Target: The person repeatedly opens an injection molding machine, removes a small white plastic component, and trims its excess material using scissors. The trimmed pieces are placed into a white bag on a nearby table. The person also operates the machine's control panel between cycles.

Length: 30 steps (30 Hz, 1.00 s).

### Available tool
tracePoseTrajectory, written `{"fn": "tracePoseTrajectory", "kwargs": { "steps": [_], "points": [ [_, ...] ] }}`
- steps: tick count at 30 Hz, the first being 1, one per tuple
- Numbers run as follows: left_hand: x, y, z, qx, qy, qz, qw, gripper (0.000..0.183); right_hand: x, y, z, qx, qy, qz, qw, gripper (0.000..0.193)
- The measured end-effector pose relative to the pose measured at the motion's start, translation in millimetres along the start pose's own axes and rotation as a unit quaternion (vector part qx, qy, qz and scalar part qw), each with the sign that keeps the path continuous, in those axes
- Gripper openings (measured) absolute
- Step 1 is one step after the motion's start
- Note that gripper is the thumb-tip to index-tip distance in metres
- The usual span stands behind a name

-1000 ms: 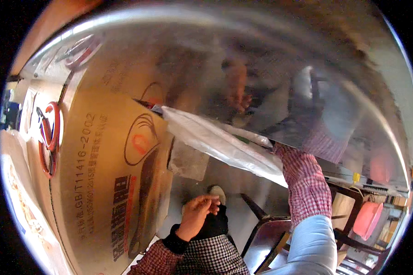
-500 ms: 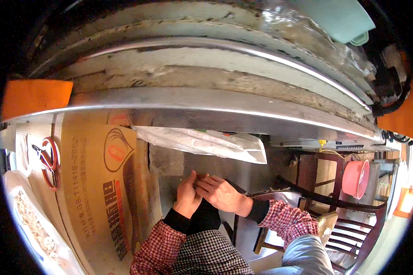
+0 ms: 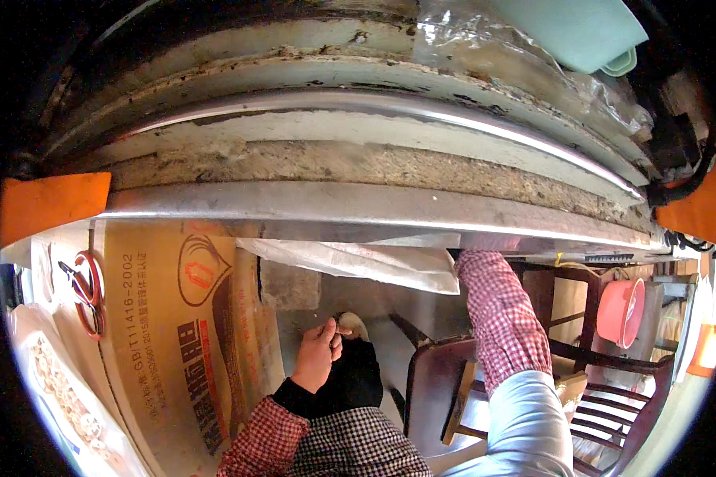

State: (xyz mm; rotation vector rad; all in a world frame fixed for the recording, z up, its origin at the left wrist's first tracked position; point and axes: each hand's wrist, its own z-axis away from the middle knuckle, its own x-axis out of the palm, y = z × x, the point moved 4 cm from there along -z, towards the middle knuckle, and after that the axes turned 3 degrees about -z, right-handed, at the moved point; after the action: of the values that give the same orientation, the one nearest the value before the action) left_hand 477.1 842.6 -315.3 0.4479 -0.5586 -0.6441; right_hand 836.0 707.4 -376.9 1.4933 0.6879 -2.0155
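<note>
My left hand [image 3: 317, 354] is closed in front of my lap, thumb and fingers pressed together. A small dark bit seems to show at its fingertips, too small to name. My right forearm, in a red-and-white checked sleeve [image 3: 501, 318], stretches forward to the metal counter edge [image 3: 358, 230]. The right hand itself is hidden there, by the right end of a white sack [image 3: 358, 266]. The sack hangs below the counter edge. A shoe [image 3: 354, 326] shows just beyond my left hand.
Left stands a brown cardboard carton [image 3: 159, 334], with red-handled scissors [image 3: 90, 294] and a clear bag of pale pieces [image 3: 64, 389] beside it. Right are a dark wooden chair [image 3: 612, 405] and a pink basin [image 3: 620, 312]. A pale green container [image 3: 581, 32] sits far right.
My right hand has left the left hand and moved forward and right, out of sight at the counter edge. The left hand stays near its place, closed. The view has tilted slightly.
</note>
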Motion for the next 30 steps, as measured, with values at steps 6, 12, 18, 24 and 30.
{"fn": "tracePoseTrajectory", "kwargs": {
  "steps": [6, 12, 18, 24, 30],
  "points": [
    [-7, -4, -19, 0.002, -0.054, -0.017, 0.998, 0.038, 9, 5, -15, 0.000, -0.012, 0.007, 1.000, 0.027],
    [-3, -22, -81, -0.024, -0.055, 0.085, 0.995, 0.020, 10, 10, -11, 0.006, -0.016, 0.004, 1.000, 0.029],
    [29, -16, -132, -0.078, -0.150, 0.117, 0.979, 0.019, 10, 15, -7, 0.011, -0.020, 0.004, 1.000, 0.030],
    [26, -18, -160, -0.040, -0.149, 0.159, 0.975, 0.019, 5, 5, -14, 0.003, -0.018, -0.003, 1.000, 0.032],
    [20, -25, -150, -0.058, -0.155, 0.188, 0.968, 0.021, 12, 5, -19, 0.006, -0.020, -0.006, 1.000, 0.034]
  ]
}}
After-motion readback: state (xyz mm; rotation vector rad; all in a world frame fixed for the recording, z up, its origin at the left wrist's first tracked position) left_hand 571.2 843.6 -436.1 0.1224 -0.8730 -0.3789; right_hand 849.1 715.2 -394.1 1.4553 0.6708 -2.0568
